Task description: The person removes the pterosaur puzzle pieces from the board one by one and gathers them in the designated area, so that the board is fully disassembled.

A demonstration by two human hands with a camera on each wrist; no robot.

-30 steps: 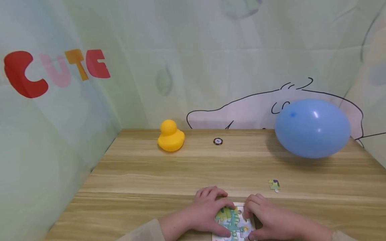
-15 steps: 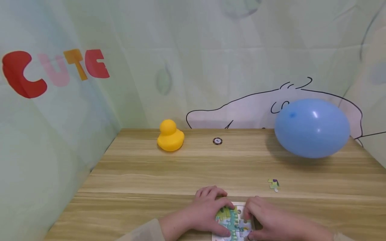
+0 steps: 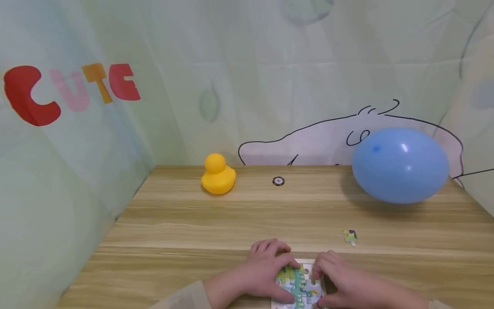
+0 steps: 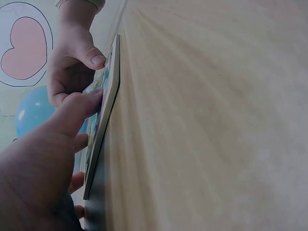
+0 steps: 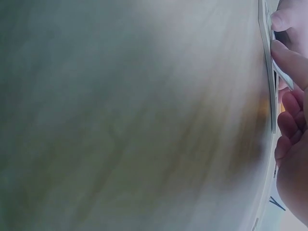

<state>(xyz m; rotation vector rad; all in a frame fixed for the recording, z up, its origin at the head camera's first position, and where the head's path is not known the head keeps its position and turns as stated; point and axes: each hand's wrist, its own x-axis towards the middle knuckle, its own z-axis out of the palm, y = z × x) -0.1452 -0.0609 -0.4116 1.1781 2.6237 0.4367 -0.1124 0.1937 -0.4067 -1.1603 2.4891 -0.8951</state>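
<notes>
A puzzle (image 3: pixel 298 285) of a green-blue creature lies in a white-edged tray at the table's front. My left hand (image 3: pixel 266 270) rests across its left side, index fingertip near the far edge and thumb pressing on the pieces. In the left wrist view that thumb (image 4: pixel 91 98) lies flat on the puzzle's face. My right hand (image 3: pixel 341 279) bends over the puzzle's right side, thumb and fingers pinching a pale puzzle piece (image 5: pixel 283 74). That piece stands tilted up from the tray (image 5: pixel 268 62) in the right wrist view; my fingers partly hide it.
One loose puzzle piece (image 3: pixel 350 237) lies beyond my right hand. Farther back are a yellow rubber duck (image 3: pixel 218 176), a poker chip (image 3: pixel 278 181) and a blue balloon (image 3: pixel 401 167). A printed curtain (image 3: pixel 185 77) borders the table.
My right hand shifts slightly over the puzzle's right side, and the piece at its fingertips changes tilt a little. The left hand stays in place.
</notes>
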